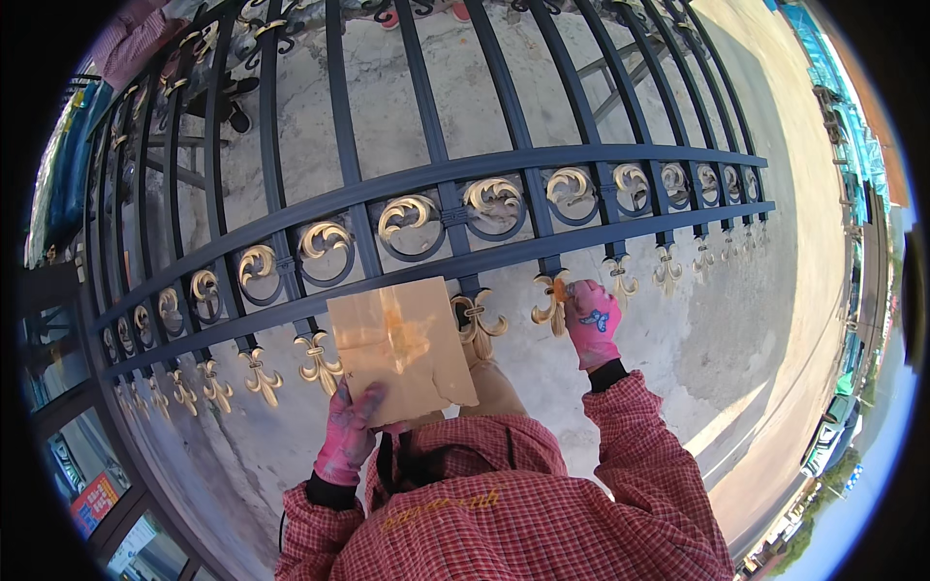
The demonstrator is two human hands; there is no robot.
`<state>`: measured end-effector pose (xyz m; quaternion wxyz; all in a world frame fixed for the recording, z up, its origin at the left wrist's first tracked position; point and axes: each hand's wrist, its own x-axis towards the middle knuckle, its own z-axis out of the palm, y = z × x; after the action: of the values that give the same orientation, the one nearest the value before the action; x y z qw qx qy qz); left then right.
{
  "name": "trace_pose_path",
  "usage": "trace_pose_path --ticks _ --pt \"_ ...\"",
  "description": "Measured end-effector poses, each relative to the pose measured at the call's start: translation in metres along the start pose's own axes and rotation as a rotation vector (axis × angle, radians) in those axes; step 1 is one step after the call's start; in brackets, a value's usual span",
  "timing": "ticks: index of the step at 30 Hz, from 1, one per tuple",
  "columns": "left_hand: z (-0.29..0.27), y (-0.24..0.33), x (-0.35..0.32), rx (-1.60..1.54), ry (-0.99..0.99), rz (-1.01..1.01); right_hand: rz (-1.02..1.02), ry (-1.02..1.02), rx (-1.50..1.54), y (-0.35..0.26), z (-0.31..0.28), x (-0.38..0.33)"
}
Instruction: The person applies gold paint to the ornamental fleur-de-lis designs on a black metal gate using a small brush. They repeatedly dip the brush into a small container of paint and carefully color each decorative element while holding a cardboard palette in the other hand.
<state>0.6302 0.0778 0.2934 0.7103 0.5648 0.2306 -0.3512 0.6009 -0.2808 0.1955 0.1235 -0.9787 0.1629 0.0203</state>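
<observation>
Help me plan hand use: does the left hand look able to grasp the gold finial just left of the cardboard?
Probably not: the left hand looks near the gold finial, but it is holding the cardboard.

1. A grey concrete floor (697, 363), with a bright sunlit strip (790, 242) along its right side.
2. At upper left, another person's checked sleeve (126, 44); dark shoes (239, 118) stand nearby.
3. Reddish shoes (460, 13) at the top edge.
4. At lower left, dark-framed glass panes (53, 373) and a red sign (94, 504).
5. Far right, teal sheeting (809, 44), green trees (796, 542) and blue sky (883, 436).
</observation>
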Motion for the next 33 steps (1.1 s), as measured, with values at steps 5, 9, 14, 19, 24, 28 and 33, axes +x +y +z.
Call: trace_pose_path --ticks 5,9,14,19,24,28,33 --pt "0.002 -0.001 0.001 -0.026 -0.004 0.023 0.053 0.039 0.144 0.003 0.004 -0.002" --pt "-0.005 -0.007 0.0 -0.014 -0.008 0.03 0.222 0.064 0.349 0.011 0.003 -0.009" --pt "0.001 -0.005 0.002 -0.068 -0.019 0.012 0.11 0.17 0.221 0.024 0.016 -0.011" --pt "0.007 0.001 -0.001 -0.052 0.009 -0.008 0.066 0.152 0.383 0.007 0.001 -0.01" --pt "0.01 0.004 -0.003 -0.013 -0.018 -0.011 0.437 0.071 0.661 0.043 0.002 -0.009" --pt "0.008 0.0 -0.001 0.003 -0.014 -0.025 -0.048 -0.034 0.46 0.029 0.007 -0.017" --pt "0.004 0.003 -0.007 0.01 -0.008 -0.013 0.15 -0.227 0.75 0.046 -0.017 -0.045"
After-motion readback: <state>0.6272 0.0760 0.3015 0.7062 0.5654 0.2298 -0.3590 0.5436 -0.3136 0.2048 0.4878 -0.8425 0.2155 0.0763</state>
